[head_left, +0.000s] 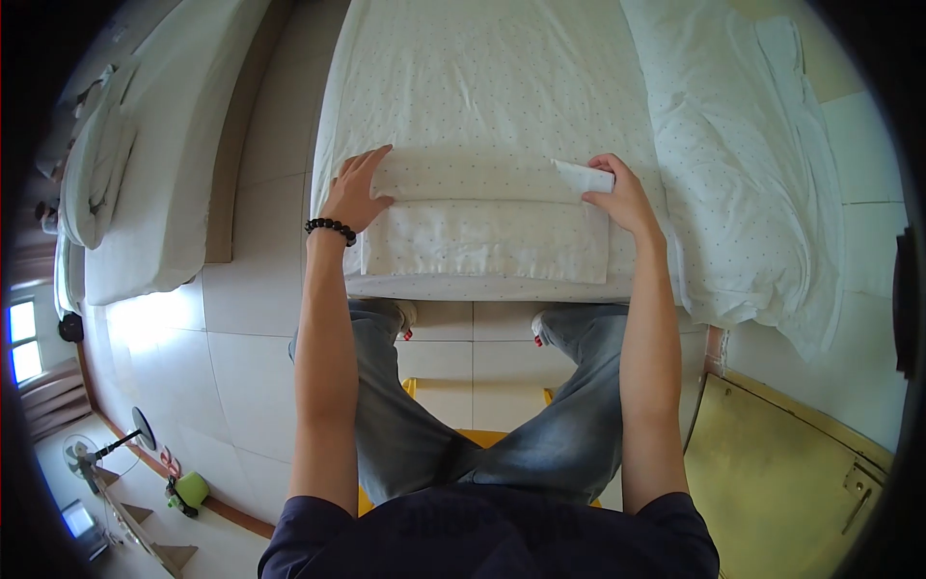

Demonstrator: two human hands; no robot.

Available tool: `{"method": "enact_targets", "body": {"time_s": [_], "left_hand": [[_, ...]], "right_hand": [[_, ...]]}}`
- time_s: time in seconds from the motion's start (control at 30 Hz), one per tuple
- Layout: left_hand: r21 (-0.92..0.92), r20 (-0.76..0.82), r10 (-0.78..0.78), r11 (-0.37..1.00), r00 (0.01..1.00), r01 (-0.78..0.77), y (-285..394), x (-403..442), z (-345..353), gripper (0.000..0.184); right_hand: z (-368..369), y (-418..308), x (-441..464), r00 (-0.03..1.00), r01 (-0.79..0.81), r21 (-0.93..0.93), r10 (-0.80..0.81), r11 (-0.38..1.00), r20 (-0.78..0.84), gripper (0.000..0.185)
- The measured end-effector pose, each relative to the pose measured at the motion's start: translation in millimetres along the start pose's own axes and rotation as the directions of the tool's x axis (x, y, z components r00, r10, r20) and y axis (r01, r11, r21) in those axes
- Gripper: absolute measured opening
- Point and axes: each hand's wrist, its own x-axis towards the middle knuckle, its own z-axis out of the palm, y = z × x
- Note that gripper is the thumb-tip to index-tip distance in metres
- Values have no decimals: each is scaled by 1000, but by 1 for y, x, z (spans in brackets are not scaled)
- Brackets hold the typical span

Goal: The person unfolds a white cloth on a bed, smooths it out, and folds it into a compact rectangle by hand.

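A white cloth [482, 237] with small dots lies flat on the near end of the bed, with a fold running across it. Its print matches the bed sheet [482, 72] underneath, so the outer edges are hard to pick out. My left hand [357, 193], with a black bead bracelet at the wrist, rests at the cloth's left side with fingers stretched and thumb apart. At the right end, my right hand [621, 191] pinches a turned-up corner of the cloth between thumb and fingers.
A rumpled dotted quilt [743, 183] runs along the bed's right side. Another bed [169, 145] stands to the left across a tiled floor [260, 289]. A yellow stool [482, 437] is under me. A door [772, 473] is at lower right, a fan [143, 427] at lower left.
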Motion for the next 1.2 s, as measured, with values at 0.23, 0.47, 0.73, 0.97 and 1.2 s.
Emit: {"method": "enact_targets", "body": {"time_s": [0.23, 0.47, 0.73, 0.97, 1.2], "left_hand": [[43, -356, 129, 992, 926, -122, -9, 8, 17, 79], [98, -244, 405, 914, 881, -393, 63, -9, 68, 70], [306, -181, 385, 896, 905, -321, 37, -1, 70, 62], [317, -190, 323, 914, 927, -254, 26, 2, 84, 63], [254, -239, 256, 948, 937, -195, 6, 3, 73, 69]], "right_hand": [[15, 8, 10, 944, -16, -446, -133, 895, -301, 36], [96, -53, -22, 774, 519, -539, -633, 663, -34, 60], [106, -29, -11, 822, 441, -665, -568, 603, 30, 70], [97, -15, -12, 843, 404, -649, -538, 644, -9, 70], [91, 10, 0, 845, 264, -708, -511, 655, -159, 70]]}}
